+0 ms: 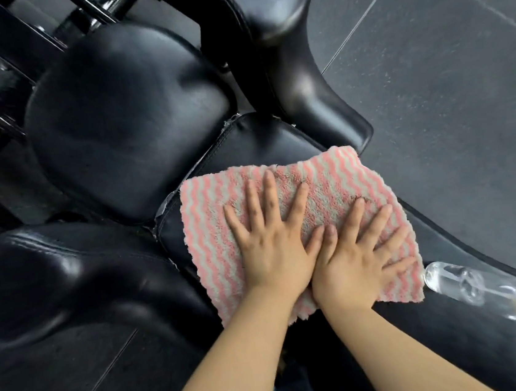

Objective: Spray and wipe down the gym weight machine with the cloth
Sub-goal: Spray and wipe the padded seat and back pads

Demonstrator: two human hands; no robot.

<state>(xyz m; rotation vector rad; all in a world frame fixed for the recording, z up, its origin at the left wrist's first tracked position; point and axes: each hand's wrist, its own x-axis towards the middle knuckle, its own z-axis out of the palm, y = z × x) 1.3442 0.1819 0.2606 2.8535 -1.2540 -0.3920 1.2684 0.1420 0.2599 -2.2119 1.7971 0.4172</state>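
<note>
Head view, looking down: both hands lie flat on the pink-and-white wavy-striped fleece cloth (289, 224), which is spread over the black padded vinyl seat (254, 144) of the gym weight machine at centre frame. The left hand (271, 242) and right hand (354, 258) press side by side, thumbs touching, fingers straight and spread; neither grip pinches or curls round the fabric. The clear plastic spray bottle (473, 293) lies on its side on the same pad at lower right, its end just beside the cloth's corner. Judged from this, spraying of the seat appears done and wiping is in hand; the rounded black back pad (119, 114) at upper left and the side pads likely remain. No brand, label or legible writing is visible.
</note>
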